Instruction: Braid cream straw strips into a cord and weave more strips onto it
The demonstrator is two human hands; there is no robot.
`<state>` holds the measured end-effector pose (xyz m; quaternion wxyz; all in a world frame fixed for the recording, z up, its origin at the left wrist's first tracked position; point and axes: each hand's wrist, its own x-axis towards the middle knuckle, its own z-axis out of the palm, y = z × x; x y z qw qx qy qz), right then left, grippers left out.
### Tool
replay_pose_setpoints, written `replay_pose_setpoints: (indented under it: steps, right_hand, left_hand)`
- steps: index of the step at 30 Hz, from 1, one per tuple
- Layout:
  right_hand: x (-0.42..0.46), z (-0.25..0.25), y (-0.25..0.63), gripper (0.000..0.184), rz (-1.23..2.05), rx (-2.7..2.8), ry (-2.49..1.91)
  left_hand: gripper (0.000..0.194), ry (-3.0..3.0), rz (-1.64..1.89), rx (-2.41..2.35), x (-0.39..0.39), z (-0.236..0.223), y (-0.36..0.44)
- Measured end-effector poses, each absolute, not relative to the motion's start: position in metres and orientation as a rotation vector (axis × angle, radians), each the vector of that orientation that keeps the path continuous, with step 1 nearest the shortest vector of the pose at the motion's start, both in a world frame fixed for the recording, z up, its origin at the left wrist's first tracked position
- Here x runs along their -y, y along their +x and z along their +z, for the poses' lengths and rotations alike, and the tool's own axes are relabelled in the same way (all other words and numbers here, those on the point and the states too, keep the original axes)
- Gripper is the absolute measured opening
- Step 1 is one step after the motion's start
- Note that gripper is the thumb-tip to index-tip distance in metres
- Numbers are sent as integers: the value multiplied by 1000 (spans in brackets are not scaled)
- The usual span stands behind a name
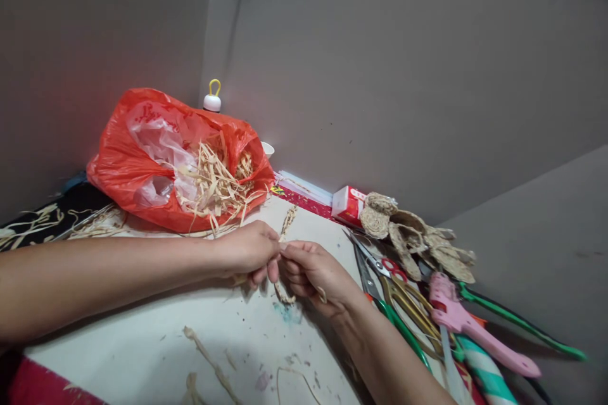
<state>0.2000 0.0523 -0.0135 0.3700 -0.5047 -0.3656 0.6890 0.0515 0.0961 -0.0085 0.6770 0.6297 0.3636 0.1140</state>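
Note:
My left hand (251, 250) and my right hand (316, 272) meet over the white table (156, 310), fingertips almost touching. Both are closed in a pinch on a thin straw braid (287, 223). One end of the braid sticks out beyond my fingers, and a curved part hangs below them. The stretch between my fingertips is mostly hidden. Just behind my left hand, a red plastic bag (128, 171) lies open with loose straw strips (216, 186) spilling from its mouth. Several loose strands (209, 354) lie on the table nearer to me.
To the right lie gold-handled scissors (411, 310), green-handled scissors (403, 332), a pink glue gun (475, 323) and green-handled pliers (522, 323). Woven straw pieces (408, 231) and a red-and-white box (349, 204) stand against the grey wall (403, 76). A white-capped bottle (212, 101) is behind the bag.

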Motion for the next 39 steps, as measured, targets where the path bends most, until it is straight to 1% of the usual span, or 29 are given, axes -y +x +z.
replay_pose_setpoints:
  steps: [2, 4, 7, 10, 12, 14, 16, 19, 20, 23, 24, 26, 27, 29, 32, 36, 39]
  right_hand:
    - [-51, -14, 198, 44, 1769, 905, -1282]
    - [-51, -16, 196, 47, 1751, 885, -1269]
    - [-50, -19, 193, 43, 1712, 871, -1251]
    - [-49, -22, 190, 42, 1693, 884, -1253]
    - [-49, -23, 189, 41, 1679, 890, -1258]
    - [-49, -23, 190, 41, 1678, 886, -1264]
    - [-50, -22, 193, 41, 1688, 881, -1265]
    - [-51, -18, 198, 41, 1707, 893, -1246]
    - [-52, -17, 200, 38, 1713, 904, -1240]
    - [-53, -16, 203, 30, 1738, 935, -1234]
    - [-53, -16, 204, 30, 1745, 946, -1230]
    - [-54, -17, 206, 29, 1759, 977, -1226]
    - [-54, -17, 207, 29, 1764, 996, -1228]
    - [-55, -16, 209, 29, 1775, 1044, -1249]
    - [-55, -15, 213, 28, 1793, 1103, -1296]
    - [-56, -14, 217, 29, 1790, 1201, -1369]
    - [-56, -13, 220, 31, 1707, 1359, -1437]
  left_hand:
    - [19, 1512, 259, -837, -90, -11, 51]
    - [16, 1587, 268, -878, -86, -11, 50]
    - [12, 1745, 376, -902, -81, -11, 50]
    - [15, 1911, 532, -903, -79, -16, 52]
    - [18, 1955, 563, -907, -78, -19, 52]
    - [22, 1951, 509, -910, -79, -15, 51]
    - [23, 1945, 358, -908, -85, -5, 47]
    - [17, 1970, 128, -903, -105, 14, 40]
    - [18, 1966, 181, -924, -112, 18, 39]
    - [16, 1857, 675, -990, -124, 15, 42]
    - [15, 1788, 709, -965, -123, 9, 44]
    - [24, 1598, 499, -865, -116, -8, 50]
    - [28, 1545, 335, -810, -111, -15, 53]
    - [30, 1611, 395, -772, -103, -27, 56]
    - [30, 1767, 523, -711, -101, -31, 55]
    - [33, 1832, 442, -670, -109, -26, 51]
    - [31, 1780, 376, -695, -112, -24, 50]
